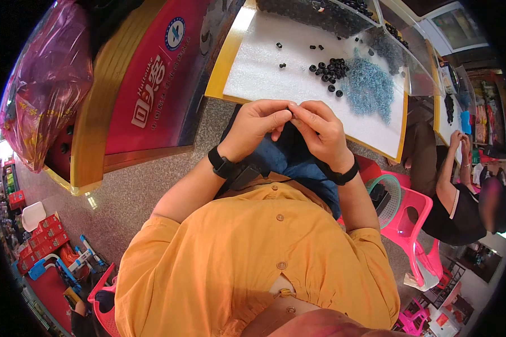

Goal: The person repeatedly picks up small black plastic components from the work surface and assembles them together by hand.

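L hand (258, 124) & R hand (325, 135) meet at the fingertips in front of the torso, just off the near edge of the counter (253, 70). Both pinched narrow, thumb to finger; can't tell what, if anything, they hold. Main pile of blk pcs (336, 68) is on the counter's white top, fwd & slightly R of the hands, w/ a heap of tiny blue beads (371, 87) right beside it on the R. A few stray pcs (282, 65) lie L of the pile. Clear bin (319, 18) w/ more blk pcs is at the far side. Co-worker (452, 224) sits off R, nr a pink chair (425, 212).
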A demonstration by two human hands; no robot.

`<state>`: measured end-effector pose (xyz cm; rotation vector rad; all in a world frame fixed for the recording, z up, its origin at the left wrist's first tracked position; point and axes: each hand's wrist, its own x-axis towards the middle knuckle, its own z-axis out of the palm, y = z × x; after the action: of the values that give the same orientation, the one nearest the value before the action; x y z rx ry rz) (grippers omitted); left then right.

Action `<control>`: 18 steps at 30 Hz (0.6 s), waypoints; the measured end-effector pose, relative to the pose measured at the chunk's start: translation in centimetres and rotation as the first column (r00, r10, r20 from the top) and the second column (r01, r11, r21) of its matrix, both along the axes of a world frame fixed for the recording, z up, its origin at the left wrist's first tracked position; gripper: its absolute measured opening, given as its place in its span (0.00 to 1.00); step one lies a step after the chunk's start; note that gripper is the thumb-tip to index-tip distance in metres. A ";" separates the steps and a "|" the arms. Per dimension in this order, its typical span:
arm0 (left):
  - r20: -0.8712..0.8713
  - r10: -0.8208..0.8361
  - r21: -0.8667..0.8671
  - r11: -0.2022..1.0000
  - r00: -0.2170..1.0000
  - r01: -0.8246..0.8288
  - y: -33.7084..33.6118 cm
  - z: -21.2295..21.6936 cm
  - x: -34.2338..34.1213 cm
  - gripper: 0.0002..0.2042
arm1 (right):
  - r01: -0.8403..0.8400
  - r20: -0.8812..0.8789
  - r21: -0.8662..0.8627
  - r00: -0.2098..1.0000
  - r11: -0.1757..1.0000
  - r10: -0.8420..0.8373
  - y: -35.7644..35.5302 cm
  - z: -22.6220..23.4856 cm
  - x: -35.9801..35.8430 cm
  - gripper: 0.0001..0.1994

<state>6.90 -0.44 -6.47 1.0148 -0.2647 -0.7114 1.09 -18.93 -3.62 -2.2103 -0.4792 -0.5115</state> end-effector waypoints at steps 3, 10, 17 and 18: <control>0.010 0.012 0.017 1.000 1.000 -0.012 0.1 -0.4 0.3 0.14 | -0.055 -0.028 0.083 0.998 0.995 0.057 0.1 0.6 0.8 0.13; 0.090 0.015 0.123 0.992 0.996 -0.026 0.3 -0.5 1.0 0.14 | 0.149 0.006 -0.113 0.989 0.982 -0.150 -2.0 0.0 8.3 0.04; 0.097 0.033 0.128 0.991 0.995 -0.045 0.3 -0.7 1.1 0.14 | 0.087 -0.173 -0.393 0.971 0.915 -0.166 -1.7 -1.9 12.5 0.08; 0.098 0.035 0.127 0.991 0.995 -0.047 0.3 -0.6 1.1 0.14 | 0.082 -0.175 -0.394 0.971 0.915 -0.162 -1.6 -1.6 12.4 0.08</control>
<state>8.01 -0.11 -7.04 1.1758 -0.2826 -0.6499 13.54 -20.56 -5.20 -2.6520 -0.3538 -0.2632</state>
